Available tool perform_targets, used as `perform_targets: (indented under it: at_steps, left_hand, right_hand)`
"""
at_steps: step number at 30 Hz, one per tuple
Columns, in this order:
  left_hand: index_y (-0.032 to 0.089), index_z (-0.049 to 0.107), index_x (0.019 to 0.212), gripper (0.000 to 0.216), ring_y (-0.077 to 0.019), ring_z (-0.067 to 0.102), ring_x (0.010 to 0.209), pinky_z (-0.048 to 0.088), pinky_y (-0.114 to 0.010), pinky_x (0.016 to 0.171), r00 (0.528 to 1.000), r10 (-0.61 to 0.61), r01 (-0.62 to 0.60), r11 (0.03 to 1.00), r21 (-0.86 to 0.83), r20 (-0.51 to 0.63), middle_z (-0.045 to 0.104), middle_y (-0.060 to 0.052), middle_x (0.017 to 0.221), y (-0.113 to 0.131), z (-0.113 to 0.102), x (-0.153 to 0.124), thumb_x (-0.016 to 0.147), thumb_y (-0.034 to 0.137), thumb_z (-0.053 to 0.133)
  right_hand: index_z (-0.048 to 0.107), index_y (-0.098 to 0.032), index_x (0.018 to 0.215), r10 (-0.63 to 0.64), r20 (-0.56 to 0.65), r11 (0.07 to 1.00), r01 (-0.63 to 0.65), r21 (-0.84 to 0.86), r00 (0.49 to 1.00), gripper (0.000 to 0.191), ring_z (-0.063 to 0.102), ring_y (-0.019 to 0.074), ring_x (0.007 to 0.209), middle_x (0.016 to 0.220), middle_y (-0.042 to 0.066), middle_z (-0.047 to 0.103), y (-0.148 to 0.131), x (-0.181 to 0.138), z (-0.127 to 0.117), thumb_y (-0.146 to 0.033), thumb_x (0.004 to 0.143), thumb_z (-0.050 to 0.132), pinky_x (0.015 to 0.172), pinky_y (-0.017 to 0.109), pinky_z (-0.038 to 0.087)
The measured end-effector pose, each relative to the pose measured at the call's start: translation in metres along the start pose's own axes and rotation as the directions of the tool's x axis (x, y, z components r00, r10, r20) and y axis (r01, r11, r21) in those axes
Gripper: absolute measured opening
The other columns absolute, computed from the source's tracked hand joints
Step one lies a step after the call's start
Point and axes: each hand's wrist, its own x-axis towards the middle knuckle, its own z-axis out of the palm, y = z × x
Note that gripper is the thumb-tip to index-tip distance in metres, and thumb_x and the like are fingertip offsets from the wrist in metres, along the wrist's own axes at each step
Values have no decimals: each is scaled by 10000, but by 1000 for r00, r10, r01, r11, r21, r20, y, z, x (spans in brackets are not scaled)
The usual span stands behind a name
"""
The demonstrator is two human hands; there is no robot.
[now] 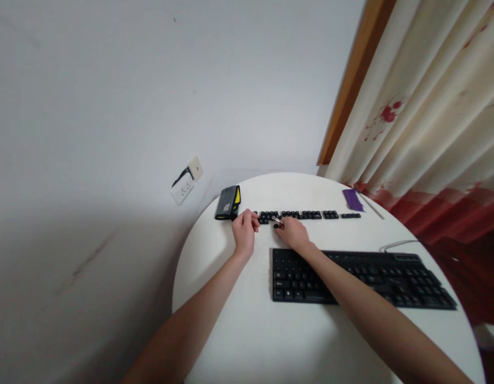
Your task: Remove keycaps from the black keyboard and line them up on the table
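Note:
My right hand [293,232] is closed around a small silver metal tool [277,220], whose kind I cannot make out. Its tip points left, over a row of black keycaps [312,215] set out in small groups. Just under the tool, by my fingertips, is a dark piece [276,226] like a single keycap. At the left end of the row, my left hand [245,229] rests with fingers loosely bent and slightly apart, and nothing shows in it. My right forearm crosses above a black keyboard [284,282], hiding part of it.
A grey and black pouch with yellow edging [227,202] lies at the table's left rim. A purple cloth [353,200] and a thin stick [371,206] lie at the right. The round white table [239,330] stands near a wall with a socket [183,188] and a curtain [422,122].

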Motion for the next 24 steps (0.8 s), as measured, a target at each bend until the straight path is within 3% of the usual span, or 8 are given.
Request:
perform_targets:
  at_steps: [10,16,24]
  left_hand:
    - [140,605,661,376,-66,408,389,282,-188,397,1000,1,-1,1000,4,5,503,32,465,0,0,0,901,421,538]
    - [140,608,672,376,-69,415,397,288,-189,400,1000,-8,8,1000,3,19,506,30,475,-1,-1,0,900,432,543]
    - [147,609,666,386,-73,415,400,287,-194,404,1000,-10,9,1000,26,20,512,26,480,-3,-1,0,902,444,535]
  right_hand:
    - [690,-203,959,-7,4,1000,7,-13,1000,181,673,226,931,1002,90,724,-10,3,1,-309,876,568,710,260,461]
    - [670,-189,1060,-46,8,996,46,-82,999,232,658,240,1005,1106,120,696,-13,1,-9,-295,905,533,794,285,472]
    - [677,-139,1065,-93,99,977,110,-184,991,267,676,294,1000,1078,175,704,-20,12,-22,-142,816,580,813,347,500]
